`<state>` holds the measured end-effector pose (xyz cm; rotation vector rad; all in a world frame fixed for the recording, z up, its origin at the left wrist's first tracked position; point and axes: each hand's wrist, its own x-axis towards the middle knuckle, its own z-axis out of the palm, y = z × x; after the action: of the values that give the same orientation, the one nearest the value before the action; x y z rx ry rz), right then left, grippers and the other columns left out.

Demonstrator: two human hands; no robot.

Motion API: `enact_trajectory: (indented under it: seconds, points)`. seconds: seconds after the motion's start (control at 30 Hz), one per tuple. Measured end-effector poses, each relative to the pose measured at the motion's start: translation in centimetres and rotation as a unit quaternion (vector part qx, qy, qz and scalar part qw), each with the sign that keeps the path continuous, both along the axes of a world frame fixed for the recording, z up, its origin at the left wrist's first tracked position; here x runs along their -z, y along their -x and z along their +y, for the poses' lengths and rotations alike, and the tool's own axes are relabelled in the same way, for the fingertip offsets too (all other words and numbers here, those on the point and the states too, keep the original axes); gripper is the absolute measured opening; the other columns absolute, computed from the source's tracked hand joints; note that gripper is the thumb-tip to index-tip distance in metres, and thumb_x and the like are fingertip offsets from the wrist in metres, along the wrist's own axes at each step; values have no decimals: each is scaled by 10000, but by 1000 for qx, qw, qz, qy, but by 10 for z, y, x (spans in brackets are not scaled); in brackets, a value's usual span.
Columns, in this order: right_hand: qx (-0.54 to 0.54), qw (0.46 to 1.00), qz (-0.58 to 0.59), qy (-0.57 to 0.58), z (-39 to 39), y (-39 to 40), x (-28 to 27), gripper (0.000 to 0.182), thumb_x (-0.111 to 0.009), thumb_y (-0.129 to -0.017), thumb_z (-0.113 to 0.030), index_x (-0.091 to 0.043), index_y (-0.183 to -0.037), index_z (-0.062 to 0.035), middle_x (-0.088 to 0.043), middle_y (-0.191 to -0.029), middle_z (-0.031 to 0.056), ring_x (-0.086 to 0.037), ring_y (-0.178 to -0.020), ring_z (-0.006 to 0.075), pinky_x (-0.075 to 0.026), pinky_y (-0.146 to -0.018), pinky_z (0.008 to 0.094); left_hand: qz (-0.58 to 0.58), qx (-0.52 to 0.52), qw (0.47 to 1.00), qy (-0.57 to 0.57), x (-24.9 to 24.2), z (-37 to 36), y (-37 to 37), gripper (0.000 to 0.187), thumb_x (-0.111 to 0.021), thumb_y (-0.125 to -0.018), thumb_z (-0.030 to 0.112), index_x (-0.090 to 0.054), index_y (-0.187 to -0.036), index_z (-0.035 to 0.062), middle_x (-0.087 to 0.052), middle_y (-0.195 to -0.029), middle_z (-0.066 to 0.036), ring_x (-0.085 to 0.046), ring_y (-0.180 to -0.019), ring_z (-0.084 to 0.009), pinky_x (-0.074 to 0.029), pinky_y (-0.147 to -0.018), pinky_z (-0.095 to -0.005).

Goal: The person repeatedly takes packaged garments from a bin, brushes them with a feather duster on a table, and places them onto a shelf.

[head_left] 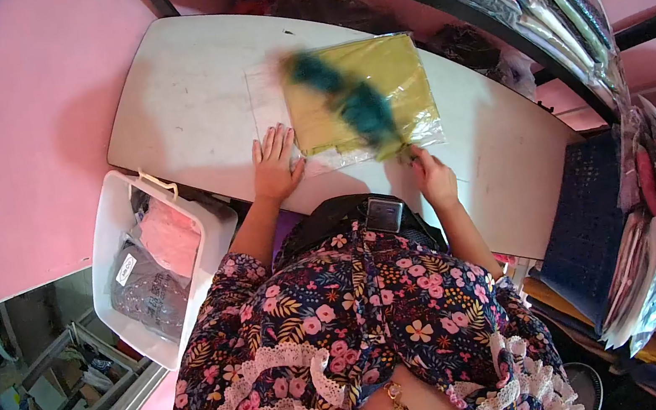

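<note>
A folded yellow-green cloth in a clear plastic bag lies flat on the white table. My left hand rests palm down at the bag's lower left corner, fingers spread and holding nothing. At the bag's lower right edge, my right hand is closed round the handle end of a teal duster. The duster is smeared by motion and reaches up and left across the bag.
A white plastic bin with bagged pink and dark items stands left of the table. Bagged garments fill a dark-framed shelf at the upper right. More folded cloth is stacked at the right.
</note>
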<state>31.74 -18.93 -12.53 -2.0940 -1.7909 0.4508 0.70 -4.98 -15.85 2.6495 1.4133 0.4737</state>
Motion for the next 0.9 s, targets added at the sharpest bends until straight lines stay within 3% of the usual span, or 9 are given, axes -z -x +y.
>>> enact_trajectory:
  seconds: [0.07,0.17,0.3,0.5,0.57,0.63,0.7,0.77,0.9]
  points:
    - [142,986,44,-75,13,-3,9,353,-522,-853,-201,-497,-1204,-173,-629,-895,197,-600,-730,413,-493,-624,482,-12,-2,1000,7,0,2,-1,676,-553,-798,348,-334,-1368,57,-294,-1436,-144,-251,-1339,-290,-159,-1071,-510]
    - [94,992,74,-38,23,8,4,367,-526,-847,-195,-491,-1207,-136,-624,-919,210,-598,-745,419,-493,-646,490,-53,-7,999,9,7,2,2,739,-568,-787,359,-286,-1382,24,-227,-1449,-200,-216,-1344,-339,-154,-1072,-515]
    - [-120,992,11,45,25,33,-15,349,-528,-852,-221,-496,-1200,-213,-623,-864,200,-601,-725,414,-491,-635,496,-77,-18,997,-21,9,-3,5,806,-581,-775,384,-236,-1394,1,-108,-1454,-280,-147,-1347,-411,-131,-1076,-523]
    - [22,999,39,5,66,44,-8,361,-553,-841,-174,-497,-1198,-176,-634,-884,204,-611,-775,392,-499,-657,465,-73,-8,997,-14,13,2,-1,800,-581,-786,390,-238,-1393,0,-91,-1450,-305,-89,-1355,-438,-63,-1066,-568]
    - [-20,998,53,-1,62,47,-2,339,-545,-847,-168,-511,-1184,-171,-632,-916,197,-612,-781,386,-503,-663,454,-67,-7,997,-24,15,-1,1,800,-562,-794,422,-235,-1399,13,-90,-1449,-308,-88,-1354,-440,-65,-1065,-569]
    - [-203,975,81,-28,51,46,7,323,-547,-846,-170,-524,-1168,-160,-632,-959,172,-614,-799,372,-506,-673,443,-61,-15,998,-22,16,-5,1,805,-572,-782,433,-246,-1403,39,-97,-1452,-298,-96,-1358,-423,-72,-1065,-571]
    - [-211,974,77,-13,41,39,11,338,-534,-846,-233,-501,-1181,-204,-633,-922,149,-616,-761,373,-504,-643,465,-55,-23,998,-19,16,-5,1,810,-582,-770,444,-257,-1408,66,-104,-1456,-287,-104,-1362,-407,-79,-1065,-573]
    - [-79,997,17,1,31,26,10,344,-538,-845,-238,-503,-1187,-227,-631,-903,159,-617,-748,372,-505,-627,461,-21,-9,1000,-11,17,-1,1,803,-585,-765,452,-275,-1404,76,-125,-1455,-278,-119,-1359,-406,-62,-1064,-582]
    - [126,988,77,-39,7,3,19,347,-566,-837,-180,-525,-1179,-143,-630,-982,179,-616,-812,373,-506,-658,448,28,7,1000,12,-1,3,-1,790,-558,-790,438,-255,-1410,53,-140,-1471,-234,-84,-1376,-374,-40,-1063,-579]
